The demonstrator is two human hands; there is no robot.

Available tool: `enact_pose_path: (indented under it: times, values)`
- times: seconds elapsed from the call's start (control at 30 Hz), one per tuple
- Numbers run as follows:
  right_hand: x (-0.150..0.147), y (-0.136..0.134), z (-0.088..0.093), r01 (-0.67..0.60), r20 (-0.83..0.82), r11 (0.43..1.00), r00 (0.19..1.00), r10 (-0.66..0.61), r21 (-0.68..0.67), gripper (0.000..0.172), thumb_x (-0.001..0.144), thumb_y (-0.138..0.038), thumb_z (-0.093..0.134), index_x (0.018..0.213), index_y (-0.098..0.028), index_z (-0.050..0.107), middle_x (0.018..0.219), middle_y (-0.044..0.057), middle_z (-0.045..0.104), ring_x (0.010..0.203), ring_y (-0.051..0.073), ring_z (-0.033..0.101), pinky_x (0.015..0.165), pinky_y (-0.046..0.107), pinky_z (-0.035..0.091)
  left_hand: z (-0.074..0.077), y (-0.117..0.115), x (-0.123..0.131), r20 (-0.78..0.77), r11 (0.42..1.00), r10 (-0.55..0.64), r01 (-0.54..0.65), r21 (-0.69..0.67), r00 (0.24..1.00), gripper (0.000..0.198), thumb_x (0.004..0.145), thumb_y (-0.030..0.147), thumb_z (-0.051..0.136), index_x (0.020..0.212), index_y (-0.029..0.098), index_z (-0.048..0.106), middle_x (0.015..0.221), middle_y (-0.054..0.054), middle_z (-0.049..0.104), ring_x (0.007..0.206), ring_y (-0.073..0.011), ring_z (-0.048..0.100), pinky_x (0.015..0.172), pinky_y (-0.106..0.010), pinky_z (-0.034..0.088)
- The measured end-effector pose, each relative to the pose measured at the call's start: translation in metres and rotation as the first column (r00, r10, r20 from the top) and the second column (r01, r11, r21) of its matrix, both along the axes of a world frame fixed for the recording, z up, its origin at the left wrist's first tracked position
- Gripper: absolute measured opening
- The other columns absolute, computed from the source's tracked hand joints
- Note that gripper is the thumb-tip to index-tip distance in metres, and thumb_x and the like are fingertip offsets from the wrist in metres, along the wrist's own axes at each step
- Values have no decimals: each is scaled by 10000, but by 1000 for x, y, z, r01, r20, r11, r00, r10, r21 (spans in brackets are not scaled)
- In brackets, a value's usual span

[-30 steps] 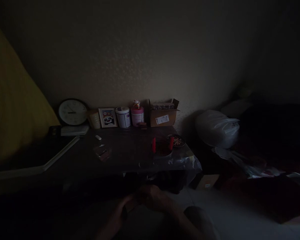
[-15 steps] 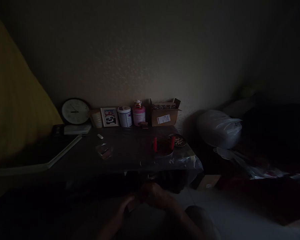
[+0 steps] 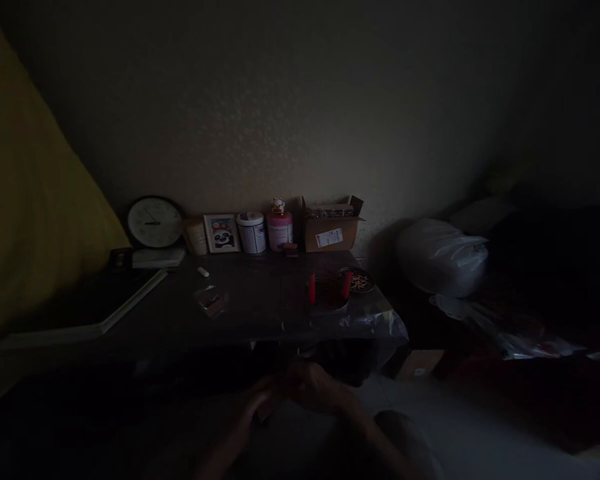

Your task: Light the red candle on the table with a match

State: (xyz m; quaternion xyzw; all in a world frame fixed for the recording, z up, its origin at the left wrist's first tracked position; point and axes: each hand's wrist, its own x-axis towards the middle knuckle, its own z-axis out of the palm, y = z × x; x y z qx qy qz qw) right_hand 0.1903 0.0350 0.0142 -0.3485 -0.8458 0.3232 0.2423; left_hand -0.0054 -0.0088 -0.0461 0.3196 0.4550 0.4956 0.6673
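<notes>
On the table (image 3: 260, 287), candles (image 3: 312, 289) toward the right, sticks (image 3: 362, 280) in a dish (image 3: 373, 282) behind, framed picture (image 3: 223, 234) back left.

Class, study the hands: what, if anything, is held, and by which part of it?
The left grip seems to hold a small dark thing, but darkness hides by which part. Whether the right grip holds anything cannot be told.

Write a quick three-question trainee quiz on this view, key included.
1. True or false: the small figurine sits on the pink canister.
2. How many upright red sticks show on the table?
3. In the picture, the left hand and right hand are:
A) beside the clock
B) inside the cardboard box
C) below the table's near edge

Key: 1 true; 2 two; 3 C.
</notes>
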Motion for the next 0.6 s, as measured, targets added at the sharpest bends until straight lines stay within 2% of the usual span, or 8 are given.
enact_pose_path:
  times: [0.1,0.2,0.37,0.5,0.6]
  values:
    - [1,5,-3,21,-43,1000,999,-21,-20,187,709,-52,582,790,-159,711,814,31,729,712,134,661,613,191,464,15,-2,2,-33,999,-23,24,46,999,278,756,339,657,996,232,746,1078,-63,758,1160,-291,605,1026,-396,404]
    - [2,9,-7,35,-114,998,993,-41,-52,211,723,-39,586,821,-170,718,828,19,727,752,134,676,667,200,492,25,-2,3,-77,995,2,6,101,997,263,760,312,631,988,233,736,1079,-43,749,1146,-271,601,996,-351,404]
    - [2,12,-7,82,-230,990,967,-106,-112,150,824,-176,595,886,-204,729,894,25,699,824,145,680,730,233,524,26,2,5,-97,989,86,-74,129,992,226,788,271,581,980,240,694,952,-5,730,965,-196,624,802,-271,446]
    - [3,15,-7,133,-254,983,954,-160,-123,224,812,-123,536,875,-208,733,889,30,672,841,147,656,760,251,510,27,1,8,-74,989,115,-108,98,991,304,791,285,557,1077,249,652,931,-9,715,812,-171,618,608,-256,423]
    - [2,17,-9,174,-254,977,946,-201,-125,207,769,-110,560,836,-204,732,856,26,674,835,154,640,779,268,489,35,-2,10,-70,986,144,-137,95,987,279,777,288,565,1025,223,676,883,-24,715,783,-174,616,591,-257,424]
